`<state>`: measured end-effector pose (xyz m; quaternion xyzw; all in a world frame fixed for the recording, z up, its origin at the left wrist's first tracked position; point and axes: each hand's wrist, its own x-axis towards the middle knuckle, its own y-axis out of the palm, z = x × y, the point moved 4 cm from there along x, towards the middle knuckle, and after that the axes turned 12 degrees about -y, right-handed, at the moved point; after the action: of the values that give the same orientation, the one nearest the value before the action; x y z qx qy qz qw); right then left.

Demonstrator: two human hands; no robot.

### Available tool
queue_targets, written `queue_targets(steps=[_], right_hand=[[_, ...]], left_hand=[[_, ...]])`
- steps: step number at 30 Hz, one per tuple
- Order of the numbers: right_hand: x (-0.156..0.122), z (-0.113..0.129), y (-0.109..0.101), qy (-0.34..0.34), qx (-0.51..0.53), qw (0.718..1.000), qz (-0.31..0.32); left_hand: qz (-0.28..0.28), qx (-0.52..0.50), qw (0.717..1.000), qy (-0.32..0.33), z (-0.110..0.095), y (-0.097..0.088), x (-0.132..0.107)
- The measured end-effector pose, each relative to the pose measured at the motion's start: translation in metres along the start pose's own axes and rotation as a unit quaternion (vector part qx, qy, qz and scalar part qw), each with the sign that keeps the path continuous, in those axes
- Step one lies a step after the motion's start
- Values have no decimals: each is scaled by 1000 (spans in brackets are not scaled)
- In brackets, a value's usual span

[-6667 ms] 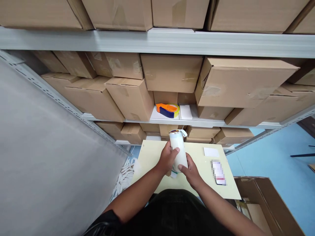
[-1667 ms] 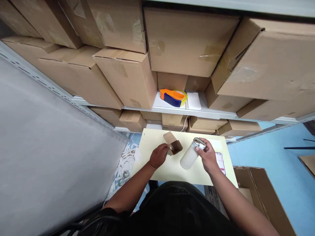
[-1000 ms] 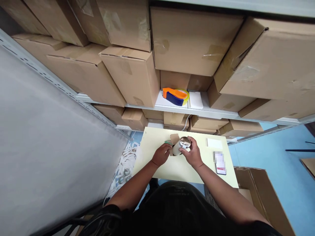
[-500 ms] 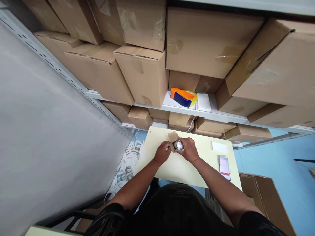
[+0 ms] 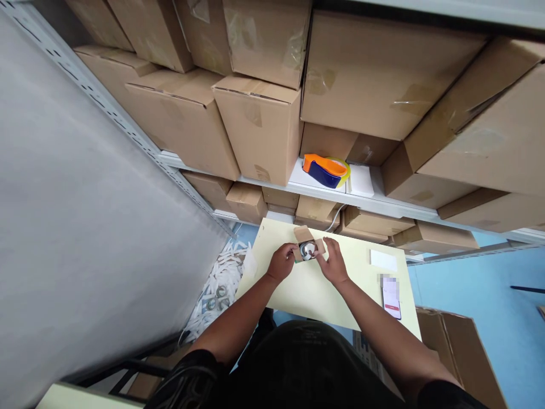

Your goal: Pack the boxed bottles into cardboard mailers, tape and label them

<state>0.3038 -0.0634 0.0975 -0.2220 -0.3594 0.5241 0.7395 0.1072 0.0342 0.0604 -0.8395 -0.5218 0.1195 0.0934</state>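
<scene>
A small cardboard box (image 5: 302,233) stands on the pale yellow table with its flaps folded out. Inside it shows a shiny, silvery round item (image 5: 307,250); its kind I cannot make out. My left hand (image 5: 281,263) pinches the left side of the box between thumb and fingers. At the right side, my right hand (image 5: 335,263) has its fingers apart, with the thumb close to the silvery item and the other fingers just off the right flap. Whether that thumb touches the item is unclear.
On the table's right lie a phone (image 5: 390,296) and a white flat box (image 5: 383,259). An orange and blue tape dispenser (image 5: 326,171) rests on the shelf ahead, among stacked cartons (image 5: 258,128). White scraps (image 5: 225,272) cover the floor at left.
My right hand has loosened from the box and shifted slightly right, its fingers spreading. The box's right flap now shows. My left hand stays at the left side.
</scene>
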Motion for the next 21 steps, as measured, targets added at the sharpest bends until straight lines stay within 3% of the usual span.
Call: queue_targets(steps=[2,4,11,15,21], right_hand=[[-3,-4,6,83,70,994,-2],[-3,-3,12,117,114,986,22],[10,8,21,116,35,993,-4],[13,6,31,146,2,989,-17],[14,2,34,158,49,986,-29]], left_hand=[[8,-24,999,-28,3,2,-1],[11,-57,997,-49,4,5,-1],[15,-168,982,-86,-2,15,2],[17,-134,987,-85,-12,12,1],[10,-31,999,-14,-27,9,-1]])
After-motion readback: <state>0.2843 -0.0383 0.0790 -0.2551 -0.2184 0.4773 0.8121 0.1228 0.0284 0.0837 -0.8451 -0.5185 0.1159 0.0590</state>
